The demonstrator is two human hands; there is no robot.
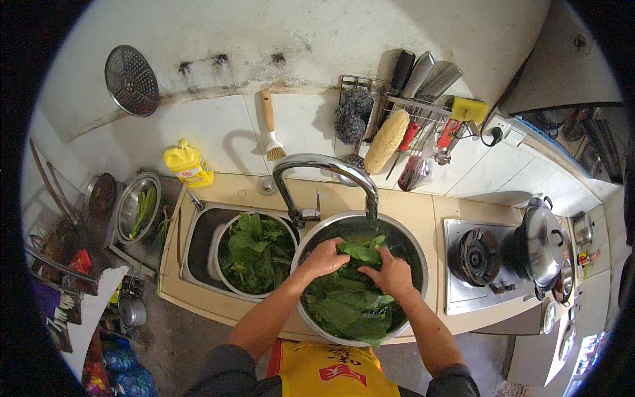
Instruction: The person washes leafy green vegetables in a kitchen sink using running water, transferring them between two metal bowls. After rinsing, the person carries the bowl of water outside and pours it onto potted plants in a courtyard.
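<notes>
Both my hands are over a large metal basin [421,248] filled with leafy greens [347,307] and water. My left hand [325,259] grips one side of a green leaf [362,250], with its thumb and fingers pinched on it. On the other side, my right hand [392,273] holds the same leaf or small bunch; I cannot tell how many leaves it is. Just beyond the hands, the chrome faucet [325,160] curves over the basin, its spout above the far rim. More greens [255,253] fill a second metal bowl [221,260] in the sink at the left.
A gas stove [451,302] with a lidded pot [543,243] stands at the right. Yellow detergent bottle [188,166] stands behind the sink [198,233]. Knives [416,74] and a loofah [387,141] hang in a wall rack. A brush [270,124] hangs nearby.
</notes>
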